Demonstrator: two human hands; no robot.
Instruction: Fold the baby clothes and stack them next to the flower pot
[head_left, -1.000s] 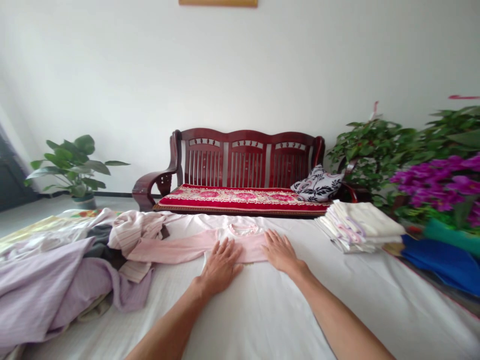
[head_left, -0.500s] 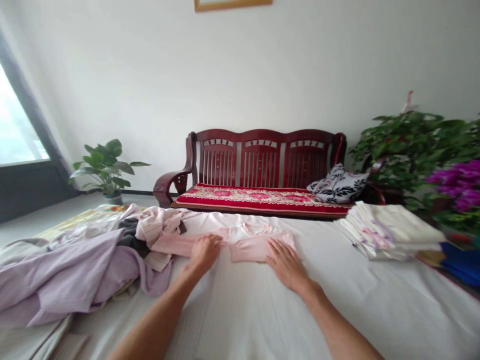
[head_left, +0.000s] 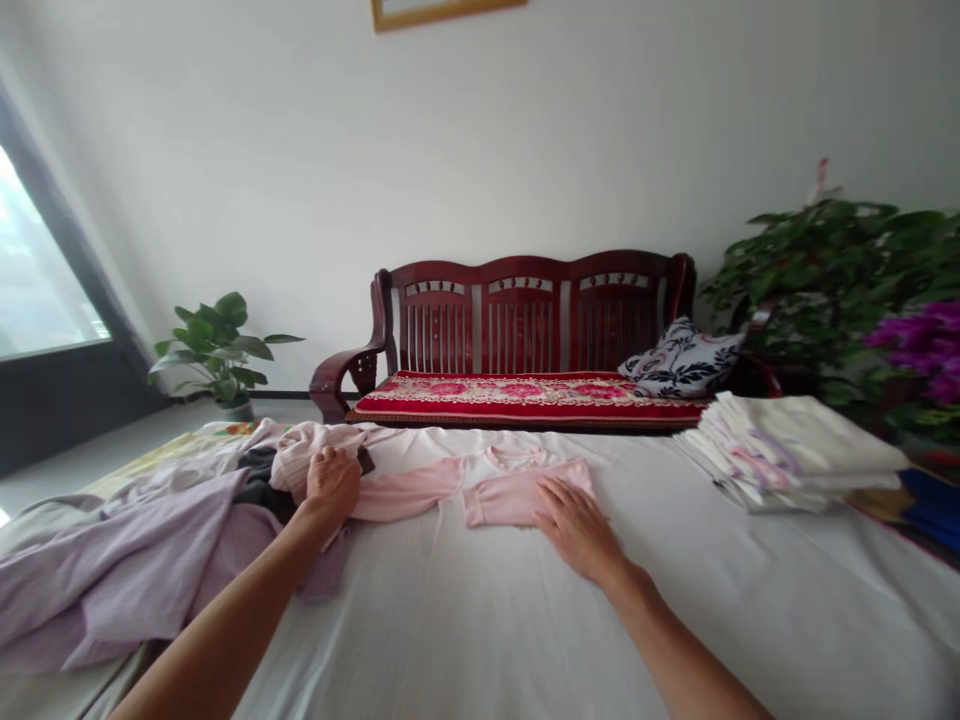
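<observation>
A lilac garment (head_left: 150,590) sprawls along the left edge of the white-covered surface (head_left: 772,620), towards its near corner. The right hand (head_left: 577,525) lies palm down, its grip flat and loose, fingers together on the folded pink sleeve of a shirt (head_left: 499,498), which is spread midway between the left and right edges, its collar towards the far edge. The left hand (head_left: 332,482) is over the end of the other sleeve (head_left: 412,488), which stretches out towards the left edge; its fingers are curled, but whether its grip pinches cloth I cannot tell. Just beside it sits a crumpled pink bundle (head_left: 296,455), part of the heap along the left edge. A folded stack (head_left: 802,440) stands near the far right corner, with blue cloth (head_left: 930,505) just past it. Beyond the far edge is a dark red bench (head_left: 517,325) with a red mat (head_left: 525,395) and a patterned cushion (head_left: 682,362), plants (head_left: 217,350) at either side. A frame (head_left: 450,12) hangs on the wall (head_left: 480,140).
</observation>
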